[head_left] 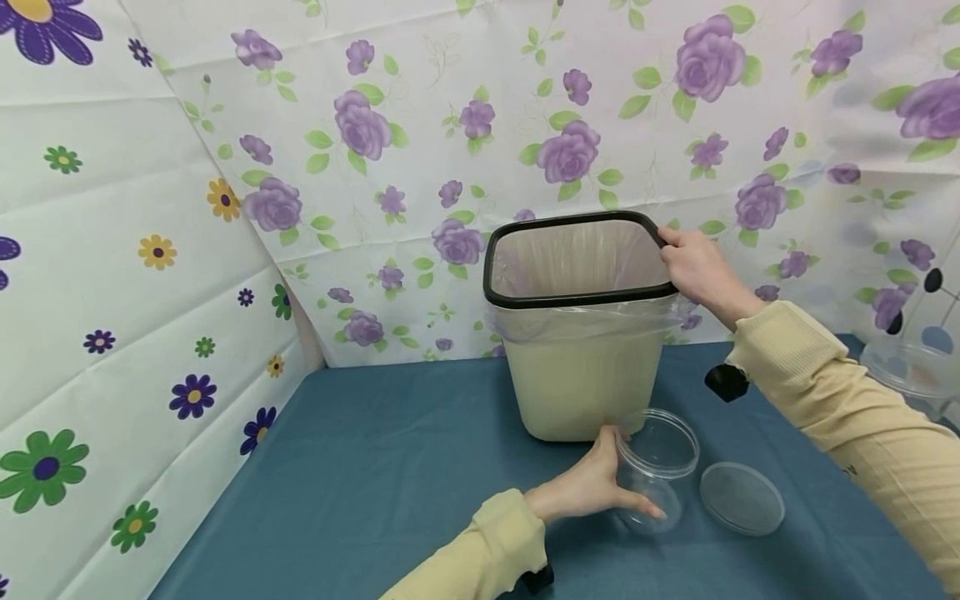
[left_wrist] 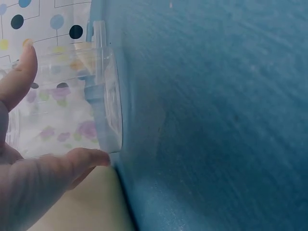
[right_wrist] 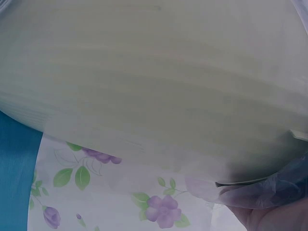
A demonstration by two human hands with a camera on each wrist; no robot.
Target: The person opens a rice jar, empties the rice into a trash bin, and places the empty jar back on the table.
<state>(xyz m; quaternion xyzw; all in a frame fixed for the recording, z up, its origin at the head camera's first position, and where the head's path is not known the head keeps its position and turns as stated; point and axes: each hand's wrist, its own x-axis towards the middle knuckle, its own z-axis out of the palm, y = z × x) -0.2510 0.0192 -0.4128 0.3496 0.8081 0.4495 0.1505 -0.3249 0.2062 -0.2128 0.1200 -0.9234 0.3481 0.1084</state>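
My left hand (head_left: pixel 592 483) holds a clear plastic jar (head_left: pixel 670 446) from its left side, with the thumb and fingers on opposite sides of it. The jar stands upright and uncapped on the blue cloth; in the left wrist view the jar (left_wrist: pixel 62 110) is see-through. My right hand (head_left: pixel 697 267) grips the black rim of a cream trash can (head_left: pixel 585 375) at the right corner. A thin clear liner bag (head_left: pixel 600 323) is folded over that rim and hangs down outside. In the right wrist view, fingertips (right_wrist: pixel 260 192) show through the liner, close against the can's wall.
A round clear lid (head_left: pixel 742 498) lies flat on the blue cloth (head_left: pixel 390 467), just right of the jar. At the far right edge stands another clear container (head_left: pixel 911 371). Flowered sheets (head_left: pixel 420 150) close off the back and the left side.
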